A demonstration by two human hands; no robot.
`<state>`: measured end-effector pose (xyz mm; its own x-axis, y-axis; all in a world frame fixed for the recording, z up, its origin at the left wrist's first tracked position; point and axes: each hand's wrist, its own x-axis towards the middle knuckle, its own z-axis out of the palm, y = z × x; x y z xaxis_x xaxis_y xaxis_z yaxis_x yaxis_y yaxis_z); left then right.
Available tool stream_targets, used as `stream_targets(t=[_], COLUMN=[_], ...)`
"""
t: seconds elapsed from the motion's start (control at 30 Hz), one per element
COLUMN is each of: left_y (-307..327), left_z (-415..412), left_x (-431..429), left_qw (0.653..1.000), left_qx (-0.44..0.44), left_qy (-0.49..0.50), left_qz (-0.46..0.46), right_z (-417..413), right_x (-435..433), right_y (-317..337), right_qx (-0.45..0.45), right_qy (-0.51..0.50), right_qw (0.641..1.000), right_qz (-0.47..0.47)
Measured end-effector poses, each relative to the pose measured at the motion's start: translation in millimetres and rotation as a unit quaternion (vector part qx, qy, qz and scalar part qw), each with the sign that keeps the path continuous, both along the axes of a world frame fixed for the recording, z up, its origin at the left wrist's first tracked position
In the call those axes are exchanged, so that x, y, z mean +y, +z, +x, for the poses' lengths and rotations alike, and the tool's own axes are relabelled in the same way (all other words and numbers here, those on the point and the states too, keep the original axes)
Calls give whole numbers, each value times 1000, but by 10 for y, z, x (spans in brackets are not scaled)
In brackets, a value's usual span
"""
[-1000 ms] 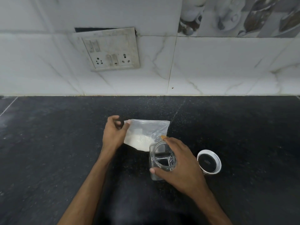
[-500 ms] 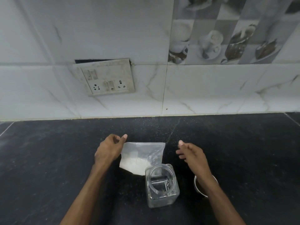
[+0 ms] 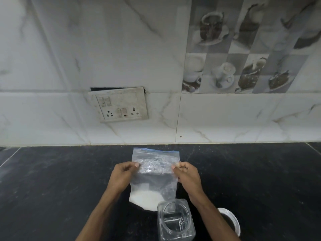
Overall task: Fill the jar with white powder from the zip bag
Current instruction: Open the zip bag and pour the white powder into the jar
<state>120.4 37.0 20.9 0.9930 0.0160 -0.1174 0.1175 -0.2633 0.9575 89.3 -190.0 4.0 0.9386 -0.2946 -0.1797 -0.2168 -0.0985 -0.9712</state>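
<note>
Here, left hand [image 3: 121,178] and right hand [image 3: 188,178] each pinched a side of the upright zip bag [image 3: 155,158], fingers curled, just behind the open jar [image 3: 175,222].

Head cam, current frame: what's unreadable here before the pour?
- zip bag seal: head view, the blue strip on top is too thin to tell open from shut.
- lid: head view, left part hidden by the right forearm.
- jar base: cut off by the bottom edge.
- left hand and right hand: fingers behind the bag, hidden by the hands.
</note>
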Motion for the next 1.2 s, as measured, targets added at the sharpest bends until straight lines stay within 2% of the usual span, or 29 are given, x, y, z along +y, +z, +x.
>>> stream_targets(t=[0.3, 0.43, 0.5, 0.6, 0.7, 0.83, 1.1, 1.2], left_y=[355, 704, 872, 1147, 1371, 1550, 1669, 1675], left_z=[-61, -182, -221, -279, -362, -521, -712, -756], left_x=[-31, -96, -114, -141, -181, -241, -218, -226], left_qw=[988, 978, 975, 968, 956, 937, 921, 919], left_qx=[-102, -132, -168, -227, -291, -349, -387, -390], left_qy=[72, 54, 49, 47, 35, 20, -2, 12], left_qz=[-96, -155, -140, -90, -29, -20, -48, -59], right_z=[-75, -137, -180, -305, -456, -442, -448, -469], right_x=[-44, -154, -167, -80, 161, 459, 520, 432], right_y=[489, 848, 1093, 1506, 1867, 2039, 2159, 2145], right_qx=[-85, -112, -153, -241, -310, -346, -351, -364], right_qy=[17, 16, -10, -24, 47, 130, 178, 158], right_qw=[995, 993, 988, 960, 924, 880, 894, 896], right_qz=[55, 42, -7, -141, -218, -299, -213, -201])
